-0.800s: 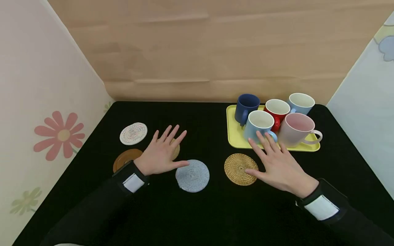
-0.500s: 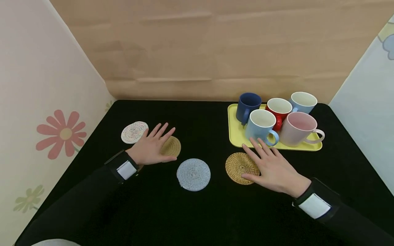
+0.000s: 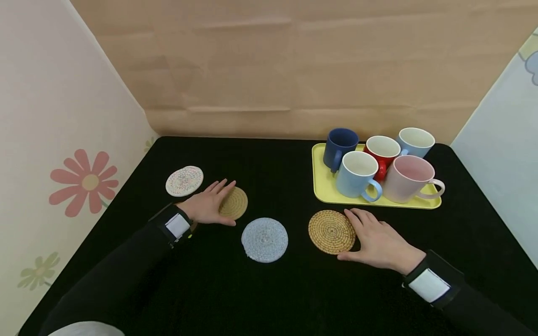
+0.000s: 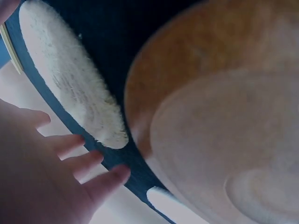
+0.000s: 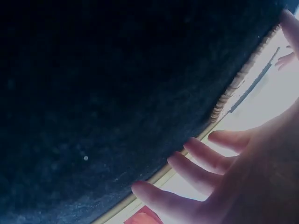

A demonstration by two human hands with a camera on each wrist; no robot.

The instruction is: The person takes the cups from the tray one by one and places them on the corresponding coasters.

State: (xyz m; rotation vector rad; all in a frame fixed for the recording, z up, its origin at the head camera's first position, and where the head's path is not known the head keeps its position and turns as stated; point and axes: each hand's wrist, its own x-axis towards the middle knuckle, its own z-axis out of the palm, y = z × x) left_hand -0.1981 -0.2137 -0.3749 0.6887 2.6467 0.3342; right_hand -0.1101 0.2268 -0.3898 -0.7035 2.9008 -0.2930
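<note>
Our left hand (image 3: 206, 207): spread, holding nothing, at the tan coaster (image 3: 234, 204) | our right hand (image 3: 380, 240): fingers parted, ungripped, at the straw coaster's (image 3: 332, 232) right rim, contact unclear | risk: pushing sideways, we might skid it into the grey coaster (image 3: 265, 240)

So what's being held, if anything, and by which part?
Nothing appears held: the left hand is open by the tan coaster, and the right hand is open by the golden coaster.
</note>
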